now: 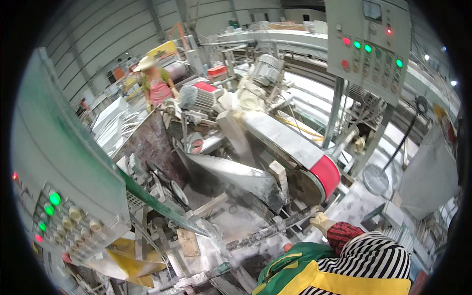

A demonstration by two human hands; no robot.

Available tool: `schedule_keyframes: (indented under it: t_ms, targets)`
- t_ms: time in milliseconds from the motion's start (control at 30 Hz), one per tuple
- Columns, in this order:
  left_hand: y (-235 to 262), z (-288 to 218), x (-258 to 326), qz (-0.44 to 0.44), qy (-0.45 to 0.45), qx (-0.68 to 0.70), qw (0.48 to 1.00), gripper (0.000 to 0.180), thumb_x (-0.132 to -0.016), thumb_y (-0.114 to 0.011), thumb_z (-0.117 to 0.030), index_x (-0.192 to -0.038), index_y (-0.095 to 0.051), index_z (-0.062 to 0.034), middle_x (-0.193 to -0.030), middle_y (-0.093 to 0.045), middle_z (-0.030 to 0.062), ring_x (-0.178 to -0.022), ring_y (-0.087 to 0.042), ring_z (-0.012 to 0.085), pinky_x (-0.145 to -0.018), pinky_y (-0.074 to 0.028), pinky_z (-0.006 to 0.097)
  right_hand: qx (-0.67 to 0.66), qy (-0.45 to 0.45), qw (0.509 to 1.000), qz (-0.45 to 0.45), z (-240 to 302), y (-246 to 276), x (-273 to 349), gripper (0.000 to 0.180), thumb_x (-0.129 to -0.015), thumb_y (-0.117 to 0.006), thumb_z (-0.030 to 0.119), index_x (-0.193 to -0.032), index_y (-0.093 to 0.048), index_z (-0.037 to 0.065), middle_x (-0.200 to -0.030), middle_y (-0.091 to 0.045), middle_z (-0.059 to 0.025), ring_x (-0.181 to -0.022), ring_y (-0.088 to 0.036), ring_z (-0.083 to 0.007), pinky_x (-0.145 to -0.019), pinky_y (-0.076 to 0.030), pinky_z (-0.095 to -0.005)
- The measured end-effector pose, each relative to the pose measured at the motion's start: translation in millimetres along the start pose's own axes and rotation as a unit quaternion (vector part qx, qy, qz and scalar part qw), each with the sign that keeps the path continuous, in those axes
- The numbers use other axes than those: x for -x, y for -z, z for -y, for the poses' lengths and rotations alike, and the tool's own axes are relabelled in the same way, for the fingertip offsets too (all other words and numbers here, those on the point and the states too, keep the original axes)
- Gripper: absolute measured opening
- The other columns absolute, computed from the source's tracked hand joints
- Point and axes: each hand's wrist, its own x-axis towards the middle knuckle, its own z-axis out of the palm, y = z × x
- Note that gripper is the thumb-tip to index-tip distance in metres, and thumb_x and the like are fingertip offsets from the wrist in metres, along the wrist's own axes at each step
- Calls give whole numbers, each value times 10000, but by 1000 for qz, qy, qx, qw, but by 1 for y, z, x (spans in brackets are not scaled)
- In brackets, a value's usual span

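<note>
Here, the right hand (322,222), pale-gloved beyond a striped sleeve (373,253), is at the far end of a dusty bar (270,230), near the red end cover (326,176) of a long machine housing (290,140). Whether its fingers grasp the bar or merely rest there, I cannot tell; the left hand's fingers cannot be judged either. A curved pale plate (231,169) lies left of the housing; farther back stands a co-worker (158,87).

The gloved right hand (322,222) was just below the red-ended cover (290,138). A pale panel (233,170) sat left of it, a control box (365,56) stood to its upper right, and a hatted person (158,88) to its upper left.
</note>
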Motion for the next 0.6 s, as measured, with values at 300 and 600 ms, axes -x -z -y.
schedule_keyframes:
  t_ms: [300, 600]
  targets:
    - [-22, 22, 14, -128, -21, -13, 992, 462, -952, -559, -433, -1174, -651, -38, -1191, -641, 170, -1131, -589, 345, -982, -451, 483, -301, -124, 944, 53, 80, 68, 5, 484, -799, -610, 279, -1215, -624, 34, -982, -711, -189, -915, -695, -306, -800, -538, -383]
    - [21, -8, 10, -28, 5, 32, 999, 466, -946, -534, -417, -1135, -654, -9, -1245, -603, 212, -1169, -553, 365, -993, -428, 503, -516, -117, 844, 87, 89, 60, 10, 497, -793, -625, 292, -1227, -641, 50, -897, -715, -117, -746, -678, -204, -682, -530, -339]
